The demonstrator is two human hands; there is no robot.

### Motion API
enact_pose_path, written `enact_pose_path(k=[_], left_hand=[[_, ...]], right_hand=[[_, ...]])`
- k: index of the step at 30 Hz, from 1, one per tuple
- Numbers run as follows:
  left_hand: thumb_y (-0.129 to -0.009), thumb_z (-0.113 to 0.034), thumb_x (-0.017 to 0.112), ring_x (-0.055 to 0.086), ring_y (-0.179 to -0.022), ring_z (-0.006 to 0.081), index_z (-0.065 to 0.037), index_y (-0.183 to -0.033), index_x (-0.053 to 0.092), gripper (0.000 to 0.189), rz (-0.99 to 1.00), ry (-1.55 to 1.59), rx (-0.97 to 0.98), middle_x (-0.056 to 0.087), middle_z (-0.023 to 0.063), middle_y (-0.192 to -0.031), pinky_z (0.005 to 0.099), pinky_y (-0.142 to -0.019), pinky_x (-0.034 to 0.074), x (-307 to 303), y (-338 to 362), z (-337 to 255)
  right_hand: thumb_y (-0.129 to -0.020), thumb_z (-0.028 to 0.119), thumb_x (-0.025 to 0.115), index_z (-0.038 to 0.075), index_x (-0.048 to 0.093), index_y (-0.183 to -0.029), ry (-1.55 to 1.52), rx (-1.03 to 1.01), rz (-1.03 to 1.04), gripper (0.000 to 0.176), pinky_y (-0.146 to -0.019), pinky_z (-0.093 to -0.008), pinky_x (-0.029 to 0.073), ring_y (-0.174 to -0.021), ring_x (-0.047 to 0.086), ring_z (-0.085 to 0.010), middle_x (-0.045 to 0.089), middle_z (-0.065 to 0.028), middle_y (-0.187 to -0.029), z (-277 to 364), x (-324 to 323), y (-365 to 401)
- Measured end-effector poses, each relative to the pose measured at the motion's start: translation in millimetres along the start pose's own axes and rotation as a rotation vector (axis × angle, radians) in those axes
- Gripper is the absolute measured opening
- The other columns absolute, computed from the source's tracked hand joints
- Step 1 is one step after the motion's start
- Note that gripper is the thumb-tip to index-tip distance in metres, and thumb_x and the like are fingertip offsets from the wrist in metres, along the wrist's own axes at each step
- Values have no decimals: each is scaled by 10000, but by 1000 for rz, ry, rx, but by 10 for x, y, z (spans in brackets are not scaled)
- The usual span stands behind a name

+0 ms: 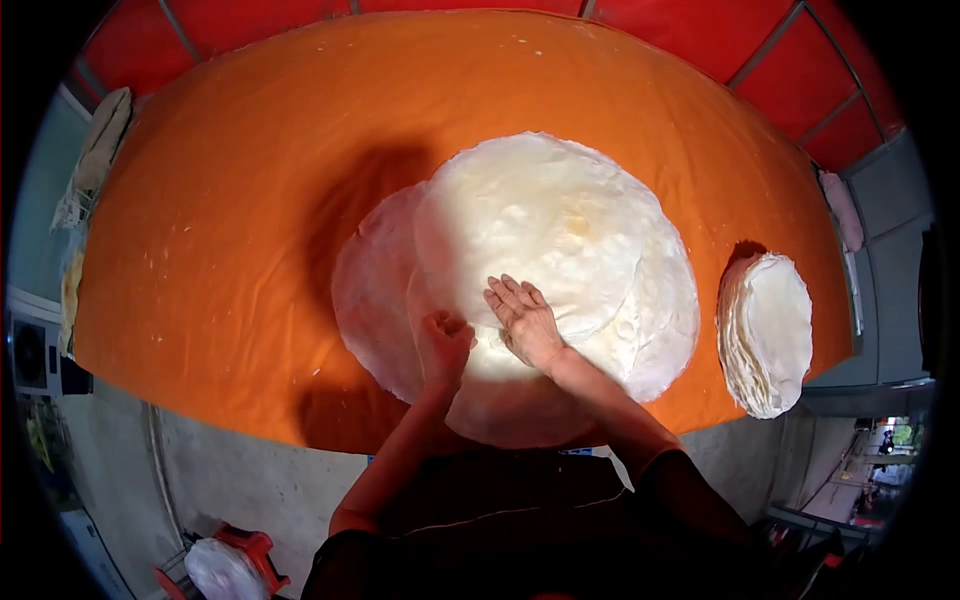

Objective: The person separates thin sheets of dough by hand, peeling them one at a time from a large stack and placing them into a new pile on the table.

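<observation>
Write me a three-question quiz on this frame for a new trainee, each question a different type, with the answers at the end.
1. True or false: the large overlapping sheets lie on an orange cloth.

2. Where is the separate stack of thin sheets, relative to the large overlapping sheets?
A) To the person's left
B) To the person's right
C) On top of them

3. Fill in: the right hand has its fingers extended, while the fingers of the left hand are ____.

Key: 1 true; 2 B; 3 curled.

Red panels (665, 38) line the back; lower left, seemingly 1 stool (263, 560).
</observation>
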State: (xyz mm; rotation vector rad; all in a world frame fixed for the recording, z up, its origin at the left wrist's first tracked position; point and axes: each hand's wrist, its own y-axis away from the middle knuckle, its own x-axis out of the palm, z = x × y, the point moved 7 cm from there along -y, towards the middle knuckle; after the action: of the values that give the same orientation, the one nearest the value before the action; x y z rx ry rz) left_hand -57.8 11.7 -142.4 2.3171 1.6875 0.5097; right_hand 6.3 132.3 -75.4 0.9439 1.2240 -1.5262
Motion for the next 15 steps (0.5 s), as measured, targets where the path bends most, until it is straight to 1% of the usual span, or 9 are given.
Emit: enact_pose_path(k=[1,2,4,5,8,11,13,14,15], left_hand=[[-637,11,591,523,-699,148,43,-878,521,253,37,-87,4,541,68,-792,242,-608,430,-41,-37,50],[-636,15,592,523,-693,154,44,-886,516,263,69,-170,9,535,66,-796,243,-614,433,-57,-51,88],[-632,29,582,508,-677,143,39,-872,524,248,38,-48,-42,523,55,-791,238,-597,422,-67,147,88],[-630,36,577,500,-670,137,37,-866,527,241,26,11,-66,518,49,-788,236,-589,416,-60,240,43],[-633,42,553,490,-674,135,28,-915,519,284,84,250,-234,516,46,-787,239,-603,416,83,351,-145],[-630,49,521,494,-694,139,36,-985,495,356,156,240,-234,541,72,-827,248,-603,420,78,235,12],[-623,53,506,507,-737,154,38,-1034,465,413,134,200,-275,552,93,-878,252,-626,424,107,286,-69],[-620,56,499,514,-758,162,39,-1059,450,442,123,179,-294,557,103,-903,253,-638,426,114,308,-96],[-616,58,494,519,-780,170,37,-1072,442,459,119,175,-267,557,109,-927,256,-666,428,109,303,-110]], right_hand=[[-586,57,674,35,490,-1185,10,-4,-25,628,-992,-393,313,-1206,394,-267,447,-112,-1277,-9,43,51],[-588,59,668,35,484,-1191,-42,24,-26,631,-995,-399,307,-1216,381,-269,435,-114,-1288,-49,52,41],[-592,63,657,33,473,-1203,-151,95,-27,639,-1002,-409,295,-1235,356,-272,409,-117,-1311,-91,65,65],[-591,63,655,31,469,-1207,-124,68,-22,645,-1002,-407,295,-1237,352,-272,406,-117,-1314,-73,71,106],[-589,66,649,26,461,-1215,-36,-2,-17,655,-1002,-403,295,-1240,350,-275,401,-119,-1319,-61,63,226],[-597,88,646,17,456,-1217,26,-49,-11,652,-1006,-405,285,-1242,343,-285,396,-127,-1321,-45,70,306],[-610,115,641,8,445,-1223,43,-76,-14,652,-1016,-413,264,-1257,314,-294,375,-134,-1333,-49,100,323],[-618,128,634,2,437,-1226,-12,-59,9,651,-1016,-421,256,-1265,294,-300,359,-142,-1341,-45,105,330],[-627,141,627,-4,429,-1230,-66,-42,31,651,-1017,-430,248,-1274,273,-306,343,-149,-1348,-22,73,326]])
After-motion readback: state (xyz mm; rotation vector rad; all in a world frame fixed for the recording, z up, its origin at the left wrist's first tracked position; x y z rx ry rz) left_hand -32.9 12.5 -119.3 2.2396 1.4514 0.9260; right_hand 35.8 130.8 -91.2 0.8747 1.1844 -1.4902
